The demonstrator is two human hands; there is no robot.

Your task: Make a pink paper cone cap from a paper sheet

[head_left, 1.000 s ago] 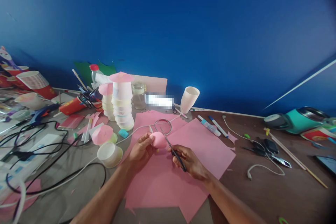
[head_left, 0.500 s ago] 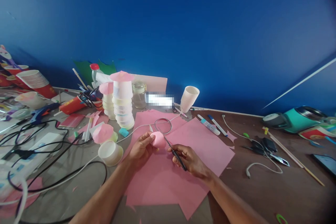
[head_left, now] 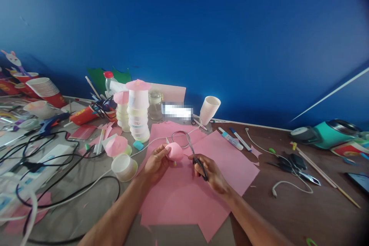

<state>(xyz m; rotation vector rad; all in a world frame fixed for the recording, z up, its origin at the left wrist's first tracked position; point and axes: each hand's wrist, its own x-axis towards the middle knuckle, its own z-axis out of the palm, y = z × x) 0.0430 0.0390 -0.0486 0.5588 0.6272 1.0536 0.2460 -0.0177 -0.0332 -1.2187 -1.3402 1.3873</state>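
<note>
A deep blue wall (head_left: 201, 27) is seen behind a cluttered table (head_left: 302, 207) spread with pink paper sheets (head_left: 178, 196). Above the sheets, a small pink paper-covered piece (head_left: 174, 151) is pinched in the fingers of the left hand (head_left: 155, 161). Scissors (head_left: 196, 157) are gripped in the right hand (head_left: 211, 172), blades pointing up just right of the piece. A stack of cups (head_left: 138, 113) capped with pink paper and a white cup (head_left: 124, 167) on its side are seen to the left.

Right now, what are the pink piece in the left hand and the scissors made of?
Small rounded pink piece: probably thin matte paper over a cup, coloured like the flat pink sheets beneath. Small scissors in the right hand: thin grey blades, likely metal; dark handles, probably plastic.
</note>
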